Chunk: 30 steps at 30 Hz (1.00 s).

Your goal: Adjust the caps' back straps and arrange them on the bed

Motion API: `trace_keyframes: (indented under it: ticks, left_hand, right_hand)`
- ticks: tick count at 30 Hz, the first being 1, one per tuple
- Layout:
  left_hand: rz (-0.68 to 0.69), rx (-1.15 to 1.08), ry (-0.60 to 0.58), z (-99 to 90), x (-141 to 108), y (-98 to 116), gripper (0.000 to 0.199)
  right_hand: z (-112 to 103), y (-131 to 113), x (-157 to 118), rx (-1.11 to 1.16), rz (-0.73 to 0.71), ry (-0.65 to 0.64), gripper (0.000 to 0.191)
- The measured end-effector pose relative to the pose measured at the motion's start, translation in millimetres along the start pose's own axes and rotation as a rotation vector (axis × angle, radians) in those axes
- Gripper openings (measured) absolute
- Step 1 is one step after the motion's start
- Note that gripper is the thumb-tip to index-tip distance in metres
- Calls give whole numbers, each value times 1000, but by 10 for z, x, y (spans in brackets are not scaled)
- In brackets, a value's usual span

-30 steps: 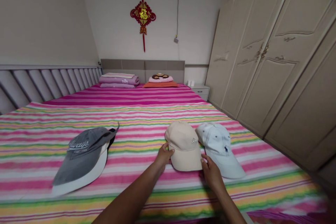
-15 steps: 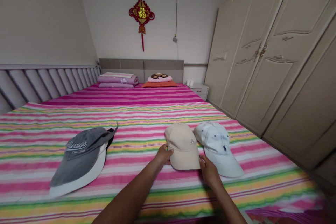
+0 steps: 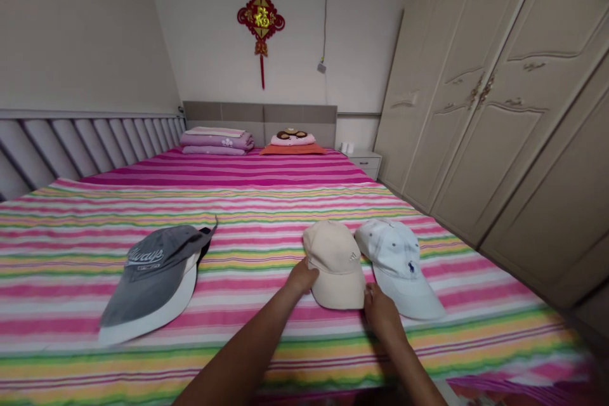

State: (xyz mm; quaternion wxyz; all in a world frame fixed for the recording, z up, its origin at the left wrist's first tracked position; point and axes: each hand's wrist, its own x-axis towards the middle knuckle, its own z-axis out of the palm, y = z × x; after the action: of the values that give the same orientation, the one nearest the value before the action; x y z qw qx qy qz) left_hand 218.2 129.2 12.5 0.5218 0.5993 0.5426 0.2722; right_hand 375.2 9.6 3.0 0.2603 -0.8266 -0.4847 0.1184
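**Both hands on the beige cap at the near edge of the bed**

We start with the bed [image 3: 266, 203], its striped cover filling most of the view, and place everything else by it. Along its right side stands the wardrobe [image 3: 499, 114]. At its head lie folded blankets [image 3: 216, 141] and a pillow [image 3: 292, 143], with a red knot ornament [image 3: 261, 19] on the wall above. On the near left part of the bed a grey cap [image 3: 155, 269] sits on top of a white cap [image 3: 152, 320]. Near the right, a pale blue cap [image 3: 399, 266] touches the beige cap [image 3: 335, 263], which lies just beside it on the left.

Our left hand [image 3: 301, 279] grips the left edge of the beige cap, fingers curled on the cloth. Our right hand [image 3: 380, 311] pinches the front corner of its brim, so both grips are closed on this one cap.

What could go wrong, in our judgement: the two caps overlap, so a pull on the beige one could drag the pale blue cap askew, and a hold at the brim alone could let the soft crown buckle.

Against the earlier frame, the beige cap sits a little further from us with its brim narrower, and our hands have closed in on it; the other caps lie as they did.
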Motion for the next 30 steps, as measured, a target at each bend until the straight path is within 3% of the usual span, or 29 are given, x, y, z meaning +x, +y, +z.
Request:
trace_keyframes:
  ticks: [6, 14, 21, 24, 27, 30]
  left_hand:
    - [110, 130, 42, -22, -4, 5, 27]
    - [142, 283, 17, -64, -61, -6, 29]
    - [304, 463, 65, -298, -433, -152, 21]
    - [366, 505, 67, -478, -703, -355, 24]
    - [377, 462, 147, -755, -949, -611, 22]
    - [245, 52, 335, -1137, -1136, -866, 9]
  right_hand:
    - [-24, 6, -20, -18, 5, 6, 29]
    - [-4, 47, -47, -10, 52, 48, 31]
    - [-28, -26, -264, -18, 45, 142, 26]
    - [107, -113, -450, 7, -97, 180, 27]
    - [345, -232, -628, 27, -402, 201, 29]
    - [582, -376, -773, 65, -659, 171, 28]
